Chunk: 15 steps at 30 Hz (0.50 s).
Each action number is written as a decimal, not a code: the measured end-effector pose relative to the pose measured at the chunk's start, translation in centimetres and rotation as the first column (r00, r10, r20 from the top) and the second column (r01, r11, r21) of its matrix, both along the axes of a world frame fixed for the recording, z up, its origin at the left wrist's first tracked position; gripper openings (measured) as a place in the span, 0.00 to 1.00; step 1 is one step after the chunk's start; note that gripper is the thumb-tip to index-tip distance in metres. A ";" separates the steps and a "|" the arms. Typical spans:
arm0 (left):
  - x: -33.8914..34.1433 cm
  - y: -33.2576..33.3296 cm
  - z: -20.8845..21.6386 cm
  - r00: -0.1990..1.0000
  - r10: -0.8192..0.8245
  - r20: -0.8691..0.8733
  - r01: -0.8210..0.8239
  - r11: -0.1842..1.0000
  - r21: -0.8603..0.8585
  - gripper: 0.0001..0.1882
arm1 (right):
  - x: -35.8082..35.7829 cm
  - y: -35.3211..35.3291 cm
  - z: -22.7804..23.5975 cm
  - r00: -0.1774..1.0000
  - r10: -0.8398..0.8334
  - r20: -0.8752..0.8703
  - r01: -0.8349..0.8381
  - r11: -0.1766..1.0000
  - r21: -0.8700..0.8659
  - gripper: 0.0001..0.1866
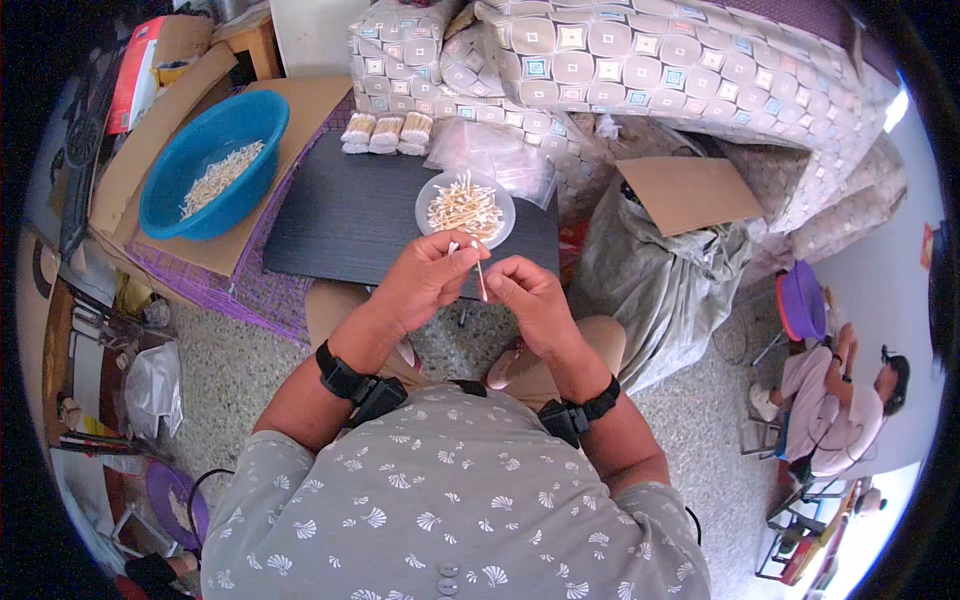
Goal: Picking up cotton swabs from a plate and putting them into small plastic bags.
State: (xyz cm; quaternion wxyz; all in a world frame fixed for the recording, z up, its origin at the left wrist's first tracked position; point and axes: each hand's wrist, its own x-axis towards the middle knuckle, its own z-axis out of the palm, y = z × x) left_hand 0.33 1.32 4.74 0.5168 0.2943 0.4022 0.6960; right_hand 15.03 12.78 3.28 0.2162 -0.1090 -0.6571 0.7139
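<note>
We are holding a cotton swab [481, 278] at both ends, presumably for steadiness: our left hand [430, 273] is gripping its upper part, our right hand [528, 302] is pinching its lower tip. Just beyond both hands, loose swabs [465, 208] are lying in a pale bowl [508, 217] on the dark counter [335, 215], likely for easy reach; swab bundles [386, 133] are sitting farther off, seemingly for elbow room.

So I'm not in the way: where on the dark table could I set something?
The table is bare at left, between purple mesh and the white bowl, in front of the swab bundles. A smaller patch lies right of the bowl, before the plastic bags. Bundles and bags crowd the back; left hand and right hand, the front middle.
</note>
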 end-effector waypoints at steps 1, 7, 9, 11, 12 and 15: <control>0.0 0.0 0.0 1.000 -0.003 0.020 0.002 1.000 0.009 0.08 | 0.0 0.0 0.0 1.000 0.002 0.002 -0.002 1.000 0.001 0.08; 0.2 0.0 0.2 0.996 -0.022 0.083 0.020 1.000 0.023 0.09 | 0.4 0.1 -0.1 0.997 -0.067 0.036 0.068 0.998 -0.014 0.04; 0.3 0.0 0.2 0.994 -0.034 0.109 0.031 0.999 0.026 0.10 | 0.4 0.0 0.2 0.998 -0.067 -0.017 0.066 0.997 -0.037 0.04; 0.3 0.1 0.1 0.980 -0.072 0.187 0.067 0.997 0.030 0.09 | 0.0 -0.4 0.6 0.995 -0.082 -0.051 0.081 0.996 -0.027 0.05; 0.4 0.2 0.1 0.980 -0.072 0.187 0.067 0.997 0.031 0.09 | -0.2 -0.6 0.9 0.992 -0.096 -0.086 0.095 0.995 -0.018 0.06; 0.6 0.3 0.3 0.982 -0.068 0.179 0.066 0.998 0.012 0.09 | -0.8 -0.8 1.2 0.995 -0.077 -0.062 0.077 0.997 -0.008 0.06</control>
